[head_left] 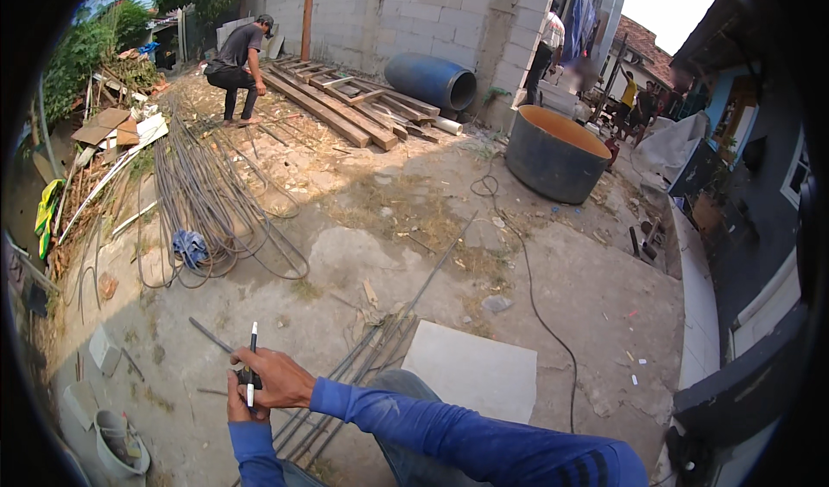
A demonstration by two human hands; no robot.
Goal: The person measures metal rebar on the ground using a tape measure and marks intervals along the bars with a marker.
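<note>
In front of me, low and left of centre, my two hands are together. My right hand (287, 378) is closed, with a slim black-and-white marker pen (254, 338) standing upright at its fingers. My left hand (241, 406) is closed just beside it, mostly hidden. A small dark object (245, 375) shows between the two hands; its kind is unclear. A thin steel rod (210, 334) sticks out beyond my fingers, up and to the left. More long steel rods (380, 342) lie in a bundle on the ground, passing under my right forearm.
A pale square board (471, 368) lies right of the rods, beside a black cable (537, 297). Bent rebar (216, 198) spreads at left; a bucket (121, 444) stands lower left. Farther off are timber beams (332, 111), a blue drum (423, 79), a round tank (553, 163) and a crouching person (237, 64).
</note>
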